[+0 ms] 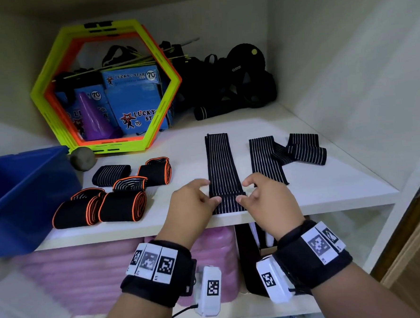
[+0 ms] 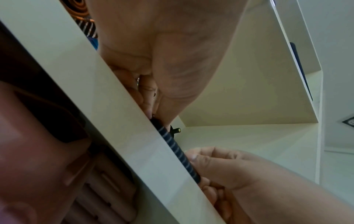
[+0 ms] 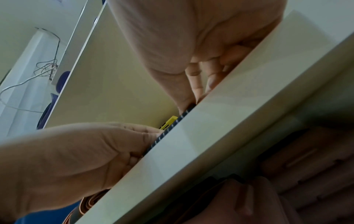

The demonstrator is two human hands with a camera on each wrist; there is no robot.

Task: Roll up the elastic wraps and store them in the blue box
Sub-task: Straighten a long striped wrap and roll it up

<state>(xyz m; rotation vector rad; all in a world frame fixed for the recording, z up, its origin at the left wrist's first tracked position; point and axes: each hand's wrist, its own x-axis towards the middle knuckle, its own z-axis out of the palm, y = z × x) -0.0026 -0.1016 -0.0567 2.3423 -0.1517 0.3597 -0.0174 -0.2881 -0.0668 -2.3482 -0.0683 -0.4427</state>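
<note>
A black elastic wrap with white stripes (image 1: pixel 223 166) lies flat on the white shelf (image 1: pixel 329 191), running away from the front edge. Its near end is folded into a small roll (image 1: pixel 229 203). My left hand (image 1: pixel 196 199) pinches the roll's left end, and my right hand (image 1: pixel 258 195) pinches its right end. The left wrist view shows the roll (image 2: pixel 177 150) along the shelf edge between both hands; in the right wrist view it (image 3: pixel 168 131) appears as a thin striped strip. The blue box (image 1: pixel 21 192) stands at the far left of the shelf.
Several rolled wraps with orange edges (image 1: pixel 122 206) and a striped one (image 1: pixel 111 174) lie beside the box. Another loose striped wrap (image 1: pixel 277 157) lies to the right. A grey ball (image 1: pixel 83 158), hexagon frames (image 1: pixel 106 86) and black gear (image 1: pixel 236 83) fill the back.
</note>
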